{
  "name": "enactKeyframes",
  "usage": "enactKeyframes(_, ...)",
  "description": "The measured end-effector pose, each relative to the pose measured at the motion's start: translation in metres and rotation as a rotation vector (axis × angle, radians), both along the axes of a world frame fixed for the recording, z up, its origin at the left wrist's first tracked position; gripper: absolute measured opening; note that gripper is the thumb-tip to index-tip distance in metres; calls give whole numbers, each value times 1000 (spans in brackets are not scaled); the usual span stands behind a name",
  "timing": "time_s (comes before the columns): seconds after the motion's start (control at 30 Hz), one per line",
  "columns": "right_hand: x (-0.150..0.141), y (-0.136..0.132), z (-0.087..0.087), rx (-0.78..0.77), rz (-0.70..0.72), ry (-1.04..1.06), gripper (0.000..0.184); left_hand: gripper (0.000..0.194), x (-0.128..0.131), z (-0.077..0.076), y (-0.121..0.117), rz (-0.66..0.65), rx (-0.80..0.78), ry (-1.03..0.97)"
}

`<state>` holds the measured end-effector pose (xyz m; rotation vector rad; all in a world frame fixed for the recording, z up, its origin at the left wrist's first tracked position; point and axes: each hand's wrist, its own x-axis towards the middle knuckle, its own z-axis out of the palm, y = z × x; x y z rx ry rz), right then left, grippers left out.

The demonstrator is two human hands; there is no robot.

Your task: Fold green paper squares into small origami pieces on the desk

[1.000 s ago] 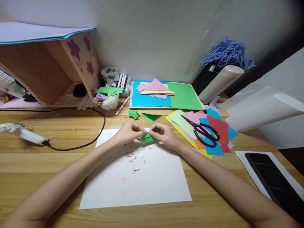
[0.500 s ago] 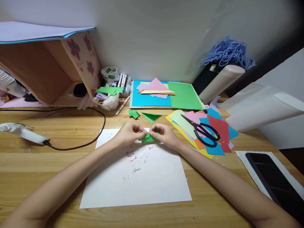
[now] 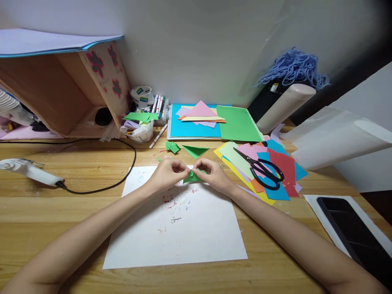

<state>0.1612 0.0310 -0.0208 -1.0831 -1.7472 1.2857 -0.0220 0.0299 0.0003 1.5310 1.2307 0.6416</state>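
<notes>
Both my hands meet over the far edge of a white sheet on the wooden desk. My left hand and my right hand each pinch a small folded green paper piece between thumb and fingertips. The piece rests low over the sheet, partly hidden by my fingers. Small coloured marks dot the sheet just below it.
Black scissors lie on a pile of coloured paper to the right. Green scraps, a blue-and-green paper stack, a cup of scraps and markers sit behind. A glue gun with cable lies left; a dark tablet right.
My fingers have shifted slightly on the green piece, which now sits a little higher and more tucked between them. Arms and everything else stay put.
</notes>
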Motion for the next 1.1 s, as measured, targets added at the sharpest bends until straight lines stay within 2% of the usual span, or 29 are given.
enactKeyframes(0.13, 0, 0, 0, 4, -6, 4, 16, 18, 1, 0, -1, 22, -36, -23)
enactKeyframes(0.27, -1, 0, 1, 10, 16, 17, 13, 17, 3, 0, -3, 38, 7, -26)
enactKeyframes(0.57, -1, -3, 3, 49, 20, -18, 9, 13, 5, 1, -8, -24, 85, -23)
enactKeyframes(0.8, 0, -2, 2, 37, 3, -6, 12, 12, 4, -6, -5, -8, 61, -59)
enactKeyframes(1.1, 0, -1, 3, 13, 1, 6, 13, 13, 4, -8, -5, -4, 36, -53)
